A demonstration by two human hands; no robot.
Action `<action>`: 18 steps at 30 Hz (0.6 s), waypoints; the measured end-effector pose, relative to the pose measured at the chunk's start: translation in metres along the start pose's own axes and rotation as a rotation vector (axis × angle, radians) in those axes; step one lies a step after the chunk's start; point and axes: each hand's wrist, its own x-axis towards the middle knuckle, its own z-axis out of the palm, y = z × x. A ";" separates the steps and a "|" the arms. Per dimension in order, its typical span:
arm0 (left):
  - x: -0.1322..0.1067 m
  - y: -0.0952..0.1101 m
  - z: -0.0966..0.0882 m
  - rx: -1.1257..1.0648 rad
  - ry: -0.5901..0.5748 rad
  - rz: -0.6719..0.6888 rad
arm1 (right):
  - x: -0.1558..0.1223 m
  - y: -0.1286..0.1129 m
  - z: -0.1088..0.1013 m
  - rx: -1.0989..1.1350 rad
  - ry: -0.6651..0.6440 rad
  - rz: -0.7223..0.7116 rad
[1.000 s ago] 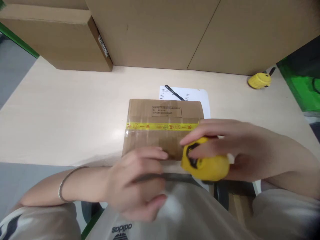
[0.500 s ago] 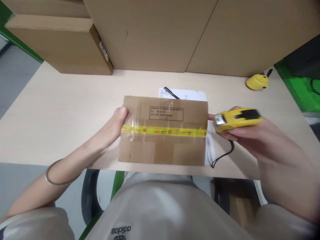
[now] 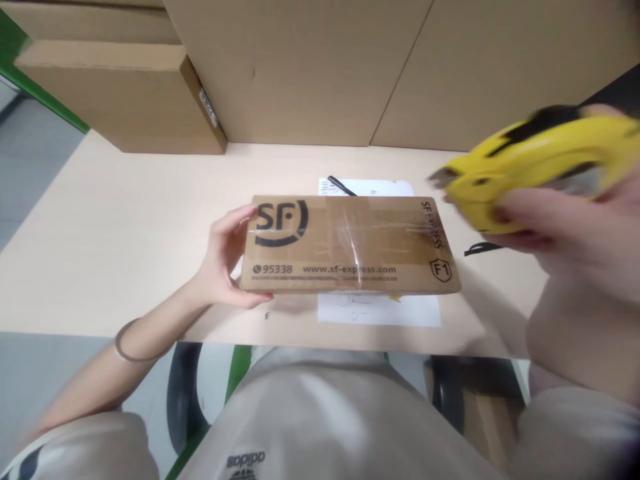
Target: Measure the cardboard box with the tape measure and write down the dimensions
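Observation:
My left hand (image 3: 227,257) grips the left end of a small cardboard box (image 3: 345,247), thumb below and fingers on the far side. The face toward me carries a dark "SF" logo and printed text, with clear tape across it. Raised at the right, my right hand (image 3: 560,220) is closed around a yellow and black tape measure (image 3: 530,167), slightly blurred. Its metal tip points left, apart from the box, and a black wrist strap (image 3: 483,249) dangles beneath. White paper (image 3: 380,311) lies under the box, with a black pen (image 3: 343,186) on its far part.
Large cardboard boxes (image 3: 300,73) stand along the back of the pale table (image 3: 100,267). Another flat carton (image 3: 115,100) is at the back left. The table's front edge runs close to my body, with dark chair armrests (image 3: 185,393) below it.
The box has been turned, so the SF face shows instead of the yellow-taped one. My right hand has lifted the tape measure up, closer to the camera, and off the box's right side.

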 end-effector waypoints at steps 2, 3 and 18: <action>-0.005 -0.005 0.003 -0.008 0.013 -0.013 | 0.015 -0.027 0.024 -0.138 -0.132 -0.137; -0.006 -0.006 0.003 -0.005 0.014 -0.018 | 0.023 -0.039 0.037 -0.187 -0.211 -0.210; -0.015 -0.014 0.001 -0.027 -0.041 -0.033 | 0.053 -0.066 0.082 -0.288 -0.541 -0.387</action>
